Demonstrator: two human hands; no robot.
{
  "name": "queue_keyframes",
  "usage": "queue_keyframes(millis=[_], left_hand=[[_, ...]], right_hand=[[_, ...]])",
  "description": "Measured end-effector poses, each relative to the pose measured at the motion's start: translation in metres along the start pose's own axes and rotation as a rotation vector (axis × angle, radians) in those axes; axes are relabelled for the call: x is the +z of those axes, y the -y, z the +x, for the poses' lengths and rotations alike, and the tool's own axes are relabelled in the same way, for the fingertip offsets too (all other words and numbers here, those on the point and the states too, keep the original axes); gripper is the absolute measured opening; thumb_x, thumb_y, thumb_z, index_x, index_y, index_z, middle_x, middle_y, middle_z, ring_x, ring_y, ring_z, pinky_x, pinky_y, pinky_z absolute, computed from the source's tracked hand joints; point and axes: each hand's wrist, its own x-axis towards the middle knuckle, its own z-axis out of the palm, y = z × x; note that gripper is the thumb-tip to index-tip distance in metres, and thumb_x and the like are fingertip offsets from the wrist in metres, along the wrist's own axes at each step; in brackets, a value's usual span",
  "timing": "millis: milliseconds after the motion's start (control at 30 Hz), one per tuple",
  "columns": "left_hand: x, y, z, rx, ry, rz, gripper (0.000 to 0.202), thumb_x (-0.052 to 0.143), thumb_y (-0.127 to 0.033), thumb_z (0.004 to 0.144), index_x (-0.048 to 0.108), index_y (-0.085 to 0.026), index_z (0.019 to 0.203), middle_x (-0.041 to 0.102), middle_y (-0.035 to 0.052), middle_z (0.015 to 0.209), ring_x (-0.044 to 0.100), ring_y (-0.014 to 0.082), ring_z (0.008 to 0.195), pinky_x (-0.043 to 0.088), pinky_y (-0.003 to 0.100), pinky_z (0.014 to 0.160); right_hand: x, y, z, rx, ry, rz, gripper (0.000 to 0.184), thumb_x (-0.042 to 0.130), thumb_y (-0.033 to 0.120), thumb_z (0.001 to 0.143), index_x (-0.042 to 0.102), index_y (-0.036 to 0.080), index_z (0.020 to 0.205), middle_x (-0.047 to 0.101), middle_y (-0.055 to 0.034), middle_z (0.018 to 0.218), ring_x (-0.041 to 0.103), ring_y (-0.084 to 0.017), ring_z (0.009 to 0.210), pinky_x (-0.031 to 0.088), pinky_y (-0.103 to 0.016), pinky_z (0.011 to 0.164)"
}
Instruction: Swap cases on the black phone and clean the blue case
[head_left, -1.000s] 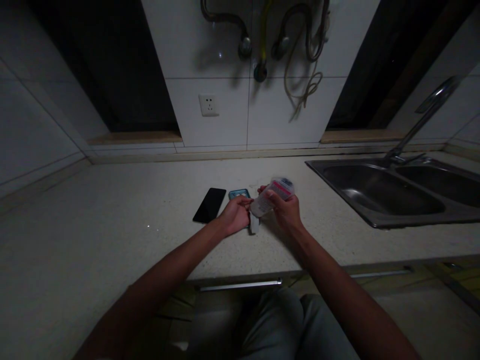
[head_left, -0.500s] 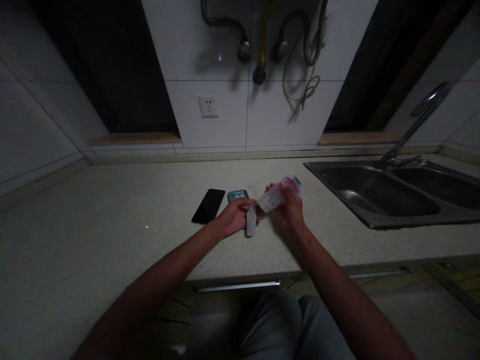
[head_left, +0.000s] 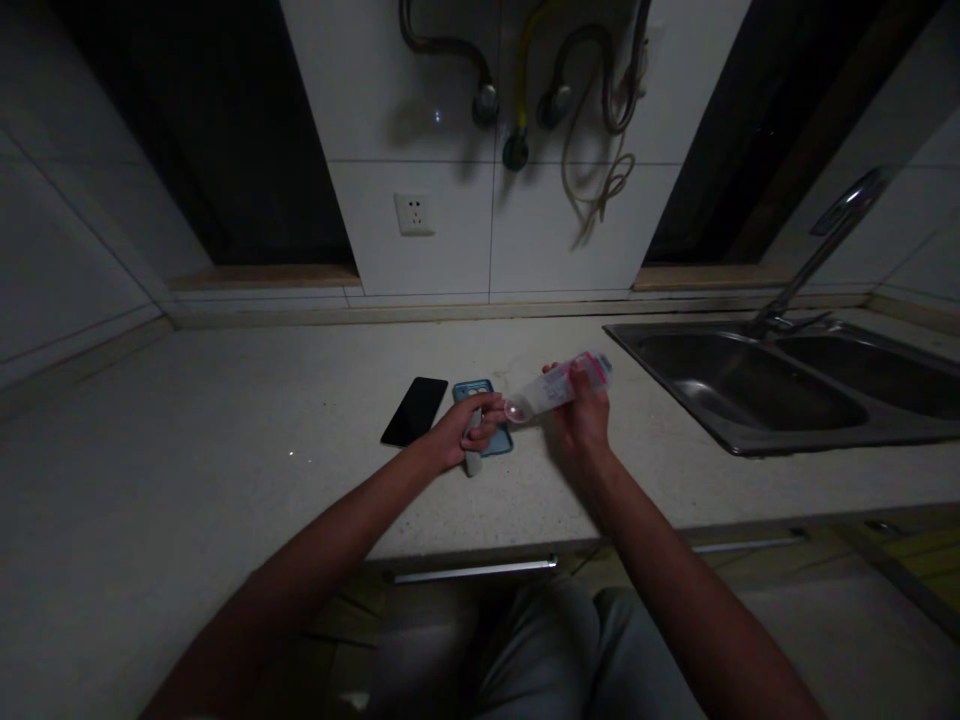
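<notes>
My right hand (head_left: 585, 405) is closed around a small clear plastic packet (head_left: 551, 390) with a pink band and a printed label. The packet's rounded left end points at my left hand (head_left: 472, 428) and is near its fingertips; I cannot tell if they touch. A grey-white strip (head_left: 472, 463) sticks out below the curled fingers of my left hand, which holds it. Behind and under that hand lies a blue phone case (head_left: 499, 443), partly hidden. To its left, a dark phone (head_left: 416, 410) lies flat on the counter, screen up.
A pale countertop (head_left: 225, 430) runs along the tiled wall. At the right a double steel sink (head_left: 720, 435) with a tall faucet (head_left: 810, 250) is set into it. A socket (head_left: 414, 214) and pipes are on the wall. A drawer handle (head_left: 472, 572) lies below the front edge.
My left hand has drawn slightly away to the left with the grey-white strip, apart from the packet's body. The packet in my right hand has shifted a little right, its rounded end now showing.
</notes>
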Motion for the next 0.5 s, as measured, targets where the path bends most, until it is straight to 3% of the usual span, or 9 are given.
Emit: queue_keyframes(millis=[133, 300, 500], left_hand=[[0.000, -0.003, -0.001, -0.008, -0.011, 0.058, 0.022, 0.058, -0.030, 0.084, 0.064, -0.010, 0.085, 0.072, 0.0144, 0.087, 0.022, -0.0023, 0.032, 0.012, 0.012, 0.026], [-0.005, 0.002, 0.002, 0.032, 0.011, 0.052, 0.019, 0.065, -0.030, 0.078, 0.064, -0.011, 0.079, 0.068, 0.0076, 0.073, 0.024, -0.0016, 0.031, 0.012, 0.013, 0.026], [-0.005, -0.002, 0.000, 0.027, -0.007, 0.081, 0.029, 0.068, -0.040, 0.080, 0.064, -0.011, 0.080, 0.059, -0.0005, 0.062, 0.025, -0.0017, 0.031, 0.012, 0.013, 0.026]], right_hand=[[0.007, 0.004, -0.014, -0.162, 0.060, -0.295, 0.029, 0.082, 0.033, 0.069, 0.070, 0.020, 0.092, 0.075, -0.0011, 0.085, 0.069, -0.015, 0.079, 0.056, -0.029, 0.082], [0.006, 0.005, -0.031, -0.264, 0.248, -0.586, 0.035, 0.084, 0.032, 0.067, 0.070, 0.023, 0.097, 0.073, -0.0023, 0.095, 0.067, -0.017, 0.088, 0.053, -0.029, 0.088], [-0.004, 0.005, -0.031, -0.452, 0.400, -0.811, 0.041, 0.079, 0.039, 0.073, 0.066, 0.021, 0.108, 0.069, -0.0083, 0.109, 0.068, -0.022, 0.095, 0.055, -0.036, 0.085]])
